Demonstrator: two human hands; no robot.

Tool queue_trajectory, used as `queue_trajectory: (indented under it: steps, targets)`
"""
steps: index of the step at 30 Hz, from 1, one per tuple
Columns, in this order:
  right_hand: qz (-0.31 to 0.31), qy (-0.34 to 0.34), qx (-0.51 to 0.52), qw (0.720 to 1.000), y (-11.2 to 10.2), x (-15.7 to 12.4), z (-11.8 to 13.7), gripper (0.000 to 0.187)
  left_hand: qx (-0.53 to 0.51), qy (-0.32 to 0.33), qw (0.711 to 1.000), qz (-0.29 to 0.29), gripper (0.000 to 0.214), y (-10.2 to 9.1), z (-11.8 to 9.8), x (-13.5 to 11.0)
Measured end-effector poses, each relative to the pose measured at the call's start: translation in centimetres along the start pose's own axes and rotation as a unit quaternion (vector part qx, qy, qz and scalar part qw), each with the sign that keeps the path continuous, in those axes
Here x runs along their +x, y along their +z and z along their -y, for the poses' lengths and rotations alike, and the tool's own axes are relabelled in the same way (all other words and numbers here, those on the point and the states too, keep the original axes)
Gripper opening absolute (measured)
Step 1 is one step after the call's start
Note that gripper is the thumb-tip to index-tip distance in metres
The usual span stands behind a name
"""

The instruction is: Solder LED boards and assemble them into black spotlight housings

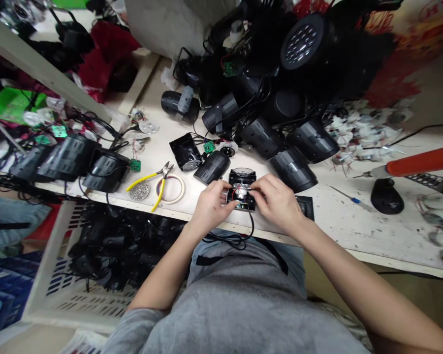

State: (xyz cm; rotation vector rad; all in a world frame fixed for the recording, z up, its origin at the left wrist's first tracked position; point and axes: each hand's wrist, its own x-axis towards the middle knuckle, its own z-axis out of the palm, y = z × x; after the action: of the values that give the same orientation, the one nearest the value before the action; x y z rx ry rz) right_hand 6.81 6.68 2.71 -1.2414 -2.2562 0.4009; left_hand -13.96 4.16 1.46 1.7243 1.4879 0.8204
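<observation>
At the table's front edge, an opened black lamp unit (pixel 242 173) lies between my hands, with a clear round lens at its far end and a silvery part and red wires in its middle. My left hand (pixel 213 204) grips the unit's left side, thumb near the wires. From the right, my right hand (pixel 275 200) pinches at the silvery part with thumb and forefinger; the exact piece is hidden by the fingers. A black cable (pixel 251 223) runs from the unit over the edge. Just beyond stand a black lamp housing (pixel 212 167) and another open lamp half (pixel 186 152).
Yellow-handled cutters (pixel 158 182) lie left beside a ring (pixel 180 189) and a dish of screws (pixel 139 191). More black housings (pixel 293 169) crowd the back. An orange electric screwdriver (pixel 421 161) hangs at right. Below left stands a white crate (pixel 51 275) of black parts.
</observation>
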Motion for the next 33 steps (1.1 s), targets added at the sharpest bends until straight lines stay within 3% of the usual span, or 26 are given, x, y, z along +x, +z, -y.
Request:
queue_trajectory:
  steps: [5, 10, 15, 21, 26, 33]
  targets:
    - [0.013, 0.0, 0.011, 1.0, 0.7, 0.0, -0.4, 0.017, 0.02, 0.028, 0.999, -0.002, 0.03, -0.1, 0.4, -0.1]
    - [0.063, -0.049, -0.049, 0.996, 0.4, 0.4, -0.8, 0.029, 0.051, 0.059, 0.997, 0.021, 0.028, -0.4, 0.2, 0.2]
    - [0.089, -0.056, -0.054, 0.993, 0.0, 0.8, -1.1, 0.031, 0.037, 0.053, 0.997, 0.047, 0.032, -0.3, 0.2, 0.6]
    - [0.089, -0.049, -0.044, 0.994, -0.2, 0.9, -1.0, 0.031, 0.059, 0.092, 0.994, 0.003, 0.042, 0.0, 0.0, 0.0]
    - [0.103, -0.061, -0.076, 0.99, -0.1, 1.2, -0.7, 0.031, 0.088, 0.163, 0.983, -0.007, 0.03, -0.3, 0.4, 0.2]
    - [0.11, -0.059, -0.085, 0.988, 0.1, 1.3, -0.6, 0.029, 0.065, 0.171, 0.983, -0.014, 0.031, -0.1, 1.0, 0.4]
